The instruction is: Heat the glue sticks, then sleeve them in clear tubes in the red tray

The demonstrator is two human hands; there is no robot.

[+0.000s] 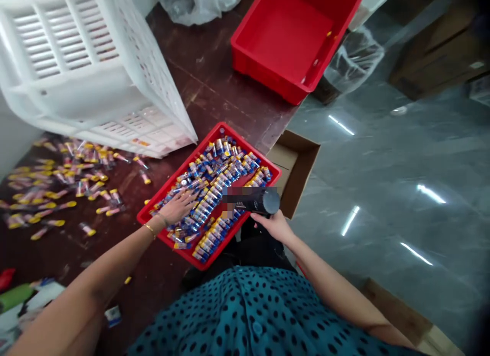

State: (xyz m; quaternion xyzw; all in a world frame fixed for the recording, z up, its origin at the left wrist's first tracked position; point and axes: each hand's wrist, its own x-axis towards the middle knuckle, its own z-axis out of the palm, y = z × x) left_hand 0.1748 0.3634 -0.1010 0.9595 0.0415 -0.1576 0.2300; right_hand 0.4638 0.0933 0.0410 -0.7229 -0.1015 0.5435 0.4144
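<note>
A shallow red tray (275,175) holds many small blue and clear containers with yellow ends, some lined up in rows (210,198), others lying loose. Flat over the loose ones at the tray's left side, my left hand (177,207) has its fingers spread. At the right edge of the tray, my right hand (273,226) is wrapped round the handle of a black tool (257,202) with a round grey end. The tool points left over the rows, and its front part is blurred out.
A white slatted basket (92,98) lies tipped at the upper left, with scattered yellow-ended pieces (86,185) below it. A large red bin (283,34) stands at the table's far edge. An open cardboard box (302,164) is right of the tray.
</note>
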